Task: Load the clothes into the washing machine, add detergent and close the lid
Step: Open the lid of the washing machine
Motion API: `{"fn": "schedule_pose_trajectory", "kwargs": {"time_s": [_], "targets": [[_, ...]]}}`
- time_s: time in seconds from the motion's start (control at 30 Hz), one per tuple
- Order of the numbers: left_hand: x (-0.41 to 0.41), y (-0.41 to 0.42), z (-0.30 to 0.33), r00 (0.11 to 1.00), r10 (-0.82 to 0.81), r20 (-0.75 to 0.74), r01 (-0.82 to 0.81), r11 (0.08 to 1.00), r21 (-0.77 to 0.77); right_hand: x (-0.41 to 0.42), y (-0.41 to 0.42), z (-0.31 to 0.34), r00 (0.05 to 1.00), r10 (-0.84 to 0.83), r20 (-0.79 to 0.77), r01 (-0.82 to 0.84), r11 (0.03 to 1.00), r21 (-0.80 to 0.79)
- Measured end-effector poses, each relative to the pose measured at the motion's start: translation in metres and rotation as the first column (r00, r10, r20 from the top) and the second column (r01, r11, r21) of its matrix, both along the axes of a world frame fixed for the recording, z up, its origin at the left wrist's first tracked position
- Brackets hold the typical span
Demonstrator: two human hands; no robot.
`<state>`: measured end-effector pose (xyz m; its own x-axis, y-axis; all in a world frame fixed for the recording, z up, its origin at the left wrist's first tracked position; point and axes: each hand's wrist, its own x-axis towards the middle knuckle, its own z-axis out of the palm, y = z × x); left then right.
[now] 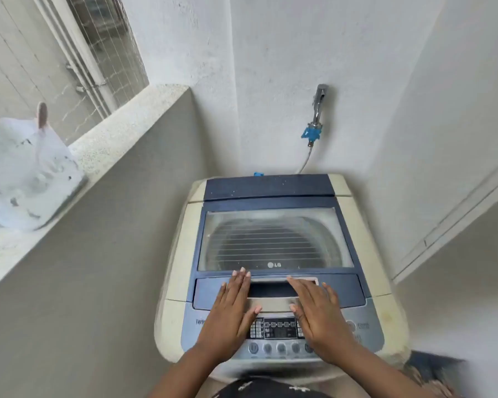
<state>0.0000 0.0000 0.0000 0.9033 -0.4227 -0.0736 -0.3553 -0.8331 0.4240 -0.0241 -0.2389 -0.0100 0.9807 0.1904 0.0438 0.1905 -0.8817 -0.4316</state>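
A top-loading washing machine [273, 193] with cream sides stands against the wall below me. Its blue lid with a clear window [275, 239] lies flat and closed; through the window I see the drum, and no clothes can be made out inside. My left hand [230, 314] lies flat on the lid's front handle strip, fingers straight and pointing away. My right hand [316, 314] lies flat beside it on the same strip, partly over the control panel [279, 328]. A white plastic bag [23, 173] sits on the ledge at the left; its contents are hidden.
A speckled stone ledge [121, 133] runs along the left under a meshed window. A tap [318, 110] with a blue fitting and hose sticks out of the back wall above the machine. White walls close in behind and on the right. Dark cloth [431, 369] shows at bottom right.
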Motion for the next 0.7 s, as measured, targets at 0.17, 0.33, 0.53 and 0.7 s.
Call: {"fn": "schedule_pose_trajectory", "kwargs": {"time_s": [0.17, 0.33, 0.53, 0.7], "targets": [[-0.012, -0.005, -0.006, 0.985, -0.051, -0.167, 0.046, 0.998, -0.033, -0.007, -0.004, -0.013, 0.987, 0.025, -0.161, -0.035, 0.998, -0.057], [-0.006, -0.009, -0.006, 0.995, -0.049, -0.081, 0.060, 0.989, 0.138, -0.012, 0.002, -0.007, 0.983, 0.007, -0.183, -0.035, 0.988, -0.151], [0.016, -0.028, 0.005, 1.000, -0.023, -0.021, 0.028, 0.970, 0.241, 0.013, 0.018, 0.015, 0.979, -0.035, -0.201, -0.024, 0.957, -0.288], [0.020, -0.023, 0.031, 0.987, -0.042, 0.154, 0.021, 0.991, 0.132, 0.022, 0.019, 0.048, 0.994, -0.024, -0.109, -0.007, 0.961, -0.275]]}}
